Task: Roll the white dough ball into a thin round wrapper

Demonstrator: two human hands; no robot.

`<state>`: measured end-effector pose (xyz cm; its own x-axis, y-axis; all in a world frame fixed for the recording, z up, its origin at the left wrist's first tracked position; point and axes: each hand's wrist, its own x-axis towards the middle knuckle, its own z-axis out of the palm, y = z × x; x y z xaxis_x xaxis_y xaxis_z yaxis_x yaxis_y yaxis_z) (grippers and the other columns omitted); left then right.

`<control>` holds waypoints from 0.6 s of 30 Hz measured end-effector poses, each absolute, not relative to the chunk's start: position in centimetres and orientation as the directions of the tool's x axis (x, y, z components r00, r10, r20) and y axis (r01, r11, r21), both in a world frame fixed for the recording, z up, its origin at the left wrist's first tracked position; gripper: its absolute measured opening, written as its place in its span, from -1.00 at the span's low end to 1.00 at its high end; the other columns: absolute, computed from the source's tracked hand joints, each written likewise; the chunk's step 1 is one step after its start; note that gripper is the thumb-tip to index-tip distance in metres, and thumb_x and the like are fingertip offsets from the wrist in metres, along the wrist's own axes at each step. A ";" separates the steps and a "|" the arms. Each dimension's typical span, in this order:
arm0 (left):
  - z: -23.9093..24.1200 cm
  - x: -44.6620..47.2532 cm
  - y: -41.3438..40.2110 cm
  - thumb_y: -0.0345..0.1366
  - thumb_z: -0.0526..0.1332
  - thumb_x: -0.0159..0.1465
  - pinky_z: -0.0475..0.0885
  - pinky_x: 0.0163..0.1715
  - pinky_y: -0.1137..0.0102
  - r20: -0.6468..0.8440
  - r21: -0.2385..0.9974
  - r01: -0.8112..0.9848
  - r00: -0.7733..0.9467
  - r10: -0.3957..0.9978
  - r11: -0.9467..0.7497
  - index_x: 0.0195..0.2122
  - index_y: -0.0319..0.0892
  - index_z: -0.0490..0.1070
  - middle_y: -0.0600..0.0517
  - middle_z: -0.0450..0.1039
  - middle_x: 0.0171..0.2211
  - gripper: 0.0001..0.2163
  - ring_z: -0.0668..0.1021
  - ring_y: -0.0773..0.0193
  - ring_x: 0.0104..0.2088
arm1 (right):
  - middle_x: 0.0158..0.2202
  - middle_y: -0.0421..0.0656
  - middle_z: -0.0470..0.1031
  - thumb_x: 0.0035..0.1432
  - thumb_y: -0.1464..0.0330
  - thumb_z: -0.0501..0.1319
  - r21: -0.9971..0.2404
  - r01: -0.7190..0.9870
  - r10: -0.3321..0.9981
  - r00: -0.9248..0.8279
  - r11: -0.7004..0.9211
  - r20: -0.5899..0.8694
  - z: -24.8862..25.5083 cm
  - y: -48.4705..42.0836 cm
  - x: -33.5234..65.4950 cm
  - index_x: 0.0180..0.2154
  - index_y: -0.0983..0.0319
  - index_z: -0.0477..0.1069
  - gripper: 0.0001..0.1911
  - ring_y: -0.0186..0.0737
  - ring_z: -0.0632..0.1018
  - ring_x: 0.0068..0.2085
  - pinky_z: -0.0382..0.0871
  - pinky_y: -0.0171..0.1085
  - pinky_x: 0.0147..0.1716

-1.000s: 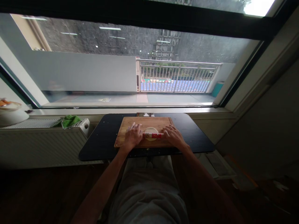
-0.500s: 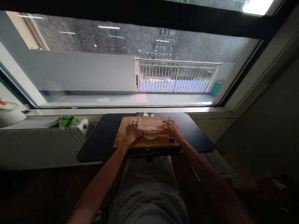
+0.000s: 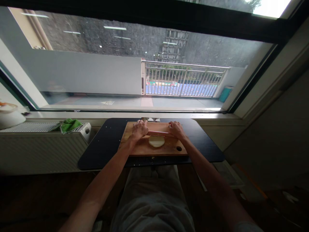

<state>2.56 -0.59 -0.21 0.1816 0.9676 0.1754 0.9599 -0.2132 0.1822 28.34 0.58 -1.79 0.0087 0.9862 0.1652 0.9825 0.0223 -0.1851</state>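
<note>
A flattened round of pale dough [image 3: 156, 142] lies on a wooden cutting board [image 3: 145, 150] with a dark round hole near its right front corner. Just beyond the dough, a rolling pin [image 3: 158, 133] runs crosswise over the board, its far edge side reddish. My left hand [image 3: 139, 129] is closed over the pin's left end, and my right hand [image 3: 177, 130] over its right end. The ends themselves are hidden under my fingers.
The board rests on a dark table [image 3: 96, 145] with pale crumbs on it. To the left stands a white radiator [image 3: 43, 149] with a green cloth [image 3: 70, 125] on top, beside a white pot [image 3: 11, 117]. A window sill [image 3: 116, 115] borders the table's far side.
Both hands have pushed the rolling pin away from me, off the middle of the dough to its far side. The pin has turned, so its red and white label no longer shows.
</note>
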 end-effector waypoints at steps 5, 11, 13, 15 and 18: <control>-1.6 1.8 -1.8 -0.37 0.06 0.48 0.42 0.38 0.15 0.211 0.199 0.951 0.194 0.958 -0.237 0.40 -0.19 0.42 -0.26 0.53 0.31 -0.52 0.52 -0.02 0.35 | 0.31 0.02 0.55 0.55 0.32 -0.02 -0.152 0.986 0.988 -0.045 0.068 0.150 -2.1 -1.2 28.3 0.29 0.11 0.53 -0.52 0.09 0.46 0.32 0.37 -0.03 0.26; -2.9 1.1 -4.2 -0.38 0.01 0.52 0.42 0.39 0.20 0.274 0.222 0.948 0.165 0.948 -0.229 0.41 -0.18 0.39 -0.21 0.52 0.33 -0.53 0.52 0.04 0.38 | 0.22 0.06 0.60 0.57 0.37 -0.04 -0.024 0.986 0.977 -0.159 0.164 0.144 -2.3 -4.0 28.0 0.16 0.22 0.58 -0.56 0.03 0.47 0.29 0.30 -0.11 0.31; -2.8 1.1 -5.1 -0.38 -0.01 0.52 0.43 0.38 0.20 0.278 0.240 0.941 0.168 0.946 -0.238 0.39 -0.16 0.40 -0.19 0.53 0.33 -0.54 0.55 0.05 0.36 | 0.13 0.10 0.63 0.58 0.38 -0.06 0.013 0.979 0.964 -0.205 0.205 0.170 -2.4 -5.2 27.8 0.08 0.25 0.59 -0.56 0.04 0.51 0.23 0.28 -0.10 0.32; -2.6 1.1 -6.0 -0.41 -0.03 0.52 0.46 0.35 0.21 0.283 0.257 0.936 0.164 0.945 -0.239 0.37 -0.12 0.41 -0.16 0.54 0.32 -0.53 0.57 0.06 0.33 | 0.07 0.09 0.65 0.59 0.38 -0.07 0.023 0.976 0.956 -0.218 0.218 0.199 -2.6 -6.4 27.6 0.01 0.24 0.61 -0.56 0.05 0.53 0.18 0.30 -0.10 0.29; -2.3 1.1 -7.1 -0.45 -0.03 0.50 0.47 0.34 0.21 0.279 0.263 0.934 0.168 0.946 -0.243 0.36 -0.10 0.44 -0.14 0.56 0.31 -0.52 0.57 0.05 0.35 | 0.03 0.06 0.65 0.60 0.39 -0.08 0.017 0.981 0.952 -0.190 0.192 0.240 -2.6 -8.3 27.2 -0.09 0.19 0.62 -0.53 0.03 0.56 0.15 0.37 -0.14 0.20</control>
<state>1.10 -7.12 -2.28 0.1676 0.9456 0.2789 0.9336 -0.2431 0.2634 27.17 -8.34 -2.61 -0.1904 0.9518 0.2404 0.9812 0.1920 0.0169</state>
